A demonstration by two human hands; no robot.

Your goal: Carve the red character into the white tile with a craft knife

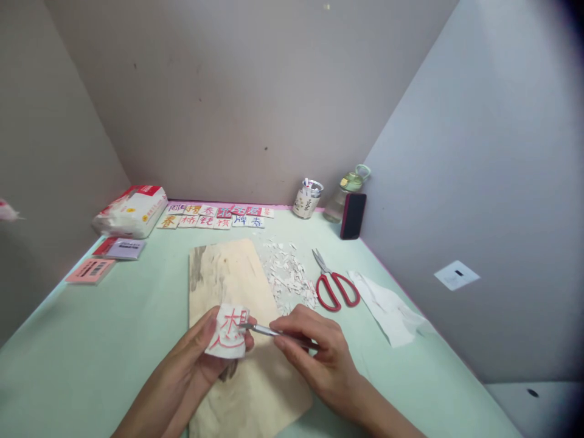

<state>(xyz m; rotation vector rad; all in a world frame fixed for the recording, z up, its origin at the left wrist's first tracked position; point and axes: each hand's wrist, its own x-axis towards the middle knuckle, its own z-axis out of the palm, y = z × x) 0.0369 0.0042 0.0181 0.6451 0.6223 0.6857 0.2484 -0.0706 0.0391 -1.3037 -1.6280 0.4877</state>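
Note:
My left hand (203, 353) grips a small white paper piece (225, 348) that bears a red Chinese character, its thumb on the left edge and fingertips showing at the right. Between the thumb and fingers of my right hand (314, 344) is a slim metal craft knife (262, 330). Its tip lies at the right side of the red character; whether it touches the paper I cannot tell. Both hands are above a wooden board (232, 267) that has a dark stain near its upper left corner.
White paper scraps (289, 274) lie right of the board, beside red-handled scissors (331, 283) and a crumpled tissue (387, 307). Character cards (214, 218) line the back, between a tissue pack (132, 211) and a can (308, 201). A phone (353, 216) leans by a bottle (337, 201); sticky-note pads (91, 271) lie left.

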